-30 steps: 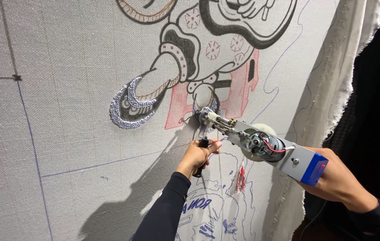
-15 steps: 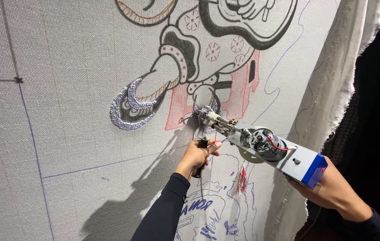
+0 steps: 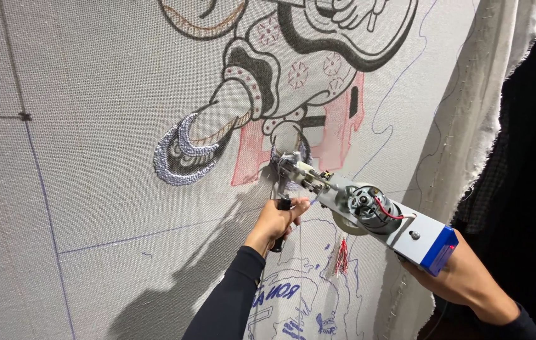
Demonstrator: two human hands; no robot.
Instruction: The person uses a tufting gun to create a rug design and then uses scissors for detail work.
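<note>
A tufting gun (image 3: 368, 211) with a silver body, exposed motor and blue rear end is pressed nose-first against a stretched grey cloth (image 3: 91, 176). Its needle tip meets the cloth just under a drawn cartoon figure (image 3: 293, 69) with black, grey and red areas. My left hand (image 3: 275, 221), in a dark sleeve, is closed around the gun's black front handle. My right hand (image 3: 463, 277) grips the gun's rear from below, near the blue end. A silver-grey tufted crescent (image 3: 183, 157) lies left of the needle.
The cloth's frayed white edge (image 3: 482, 107) hangs at the right, with dark space beyond it. Blue drawn lines and blue lettering (image 3: 293, 296) cover the lower cloth. A small red yarn tuft (image 3: 341, 258) hangs below the gun.
The gun and both hands have stayed almost in place, with the rear end and right hand dropping slightly lower.
</note>
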